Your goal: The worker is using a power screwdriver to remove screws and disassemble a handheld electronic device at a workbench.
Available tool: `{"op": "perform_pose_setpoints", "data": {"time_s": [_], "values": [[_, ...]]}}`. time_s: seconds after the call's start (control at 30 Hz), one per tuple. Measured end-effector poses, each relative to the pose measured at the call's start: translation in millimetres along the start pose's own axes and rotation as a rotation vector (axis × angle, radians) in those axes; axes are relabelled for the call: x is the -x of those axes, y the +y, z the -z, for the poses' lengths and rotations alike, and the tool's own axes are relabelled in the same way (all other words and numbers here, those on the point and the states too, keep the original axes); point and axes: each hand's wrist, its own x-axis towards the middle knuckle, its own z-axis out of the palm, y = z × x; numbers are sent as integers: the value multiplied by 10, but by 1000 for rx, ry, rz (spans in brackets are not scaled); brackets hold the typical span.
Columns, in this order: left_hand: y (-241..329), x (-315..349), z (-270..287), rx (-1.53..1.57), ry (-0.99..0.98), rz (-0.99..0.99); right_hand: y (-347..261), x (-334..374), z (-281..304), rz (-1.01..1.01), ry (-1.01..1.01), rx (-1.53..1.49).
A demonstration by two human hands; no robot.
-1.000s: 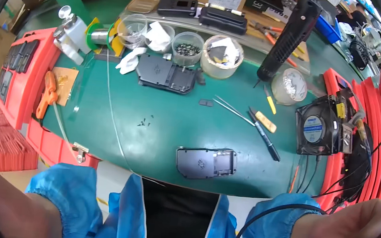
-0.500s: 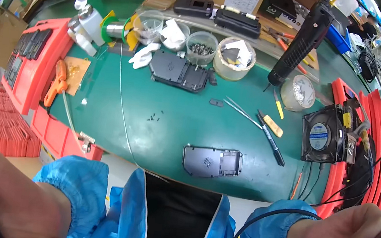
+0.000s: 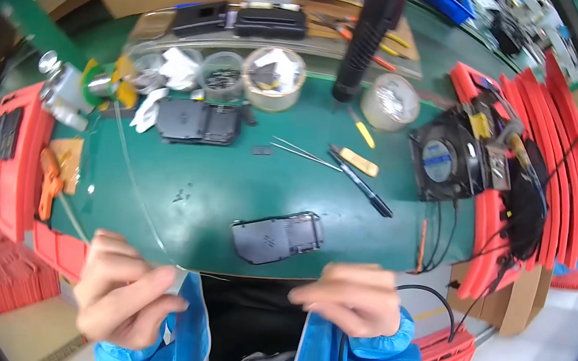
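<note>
One flat black plastic housing [image 3: 263,241], recessed at its 3 o'clock end, lies untouched near the 6 o'clock edge of the smooth green tabletop [image 3: 382,246]. From it, the bare left hand [image 3: 122,293] is held at 8 o'clock and the bare right hand [image 3: 353,300] at 4 o'clock, both apart from it. Fingers of both are curled, with nothing seen gripped; whether the fingertips meet cannot be told through the blur. The housing is probably best grasped by opposite rims and kept level, with the tiny loose dark parts [image 3: 180,198] at 10 o'clock left undisturbed. At 11 o'clock, small dark pieces [image 3: 223,78] are held in a round clear plastic tub [image 3: 222,95]; at 12, white paper [image 3: 281,63] in a round off-white tub [image 3: 269,103]; at 1, crumpled silvery material [image 3: 389,102] in a round translucent tub [image 3: 382,123]. Far out at 9 o'clock, dark rectangular pieces [image 3: 1,136] are held in a red plastic tray [image 3: 28,170].
</note>
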Motion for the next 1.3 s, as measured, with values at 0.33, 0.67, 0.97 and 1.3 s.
{"op": "perform_pose_setpoints", "data": {"time_s": [0.33,0.67,0.97,1.3], "values": [[120,-3,-657,-310,-542,200,-253,815,707,425,-219,-834],[-146,203,-685,-320,-472,179,-854,970,999,893,-436,-103],[-151,247,-796,-300,-430,173,-952,78,559,1233,-624,-723],[-155,295,-785,-257,-449,188,-1017,-116,284,368,-291,-465]]}}
